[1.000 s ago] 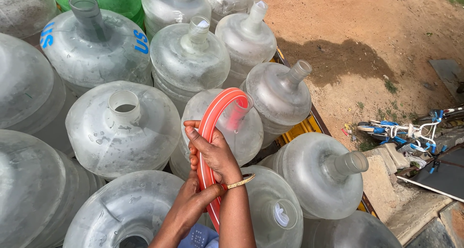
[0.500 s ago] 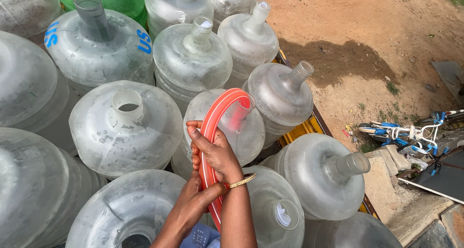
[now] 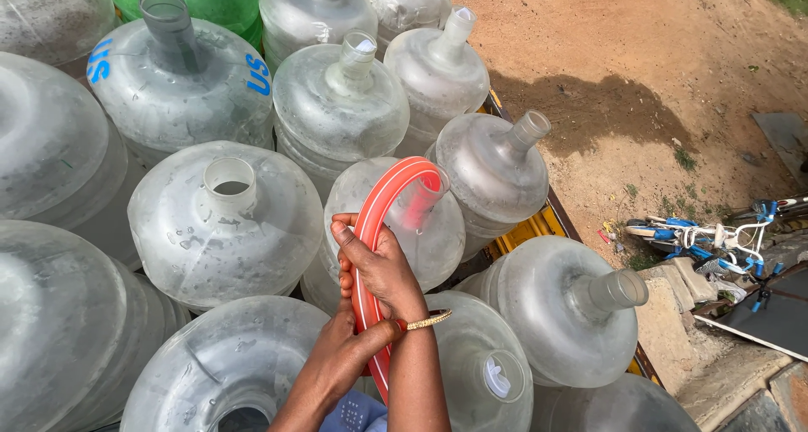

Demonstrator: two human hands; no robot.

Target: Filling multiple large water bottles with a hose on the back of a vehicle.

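Where the head view looks down over a packed load of large translucent water jugs, both hands grip an orange hose (image 3: 380,222) that rises between them, arches over, and dips its free end into the neck of the middle jug (image 3: 396,222). The right hand (image 3: 383,268) wraps its fingers around the upright run of the hose just below the bend; a gold bangle (image 3: 425,320) sits at that wrist. The left hand (image 3: 337,356) closes on the same run directly beneath, touching the right hand. Judging by the smooth arch with no kink, the hose is flexible yet springy and light; a wet surface would likely make it slippery, so a full wrap close to the bend gives the best control. An open-necked jug (image 3: 227,222) stands just beside on the left. A small bicycle (image 3: 703,238) lies on the bare earth (image 3: 606,45), well apart.
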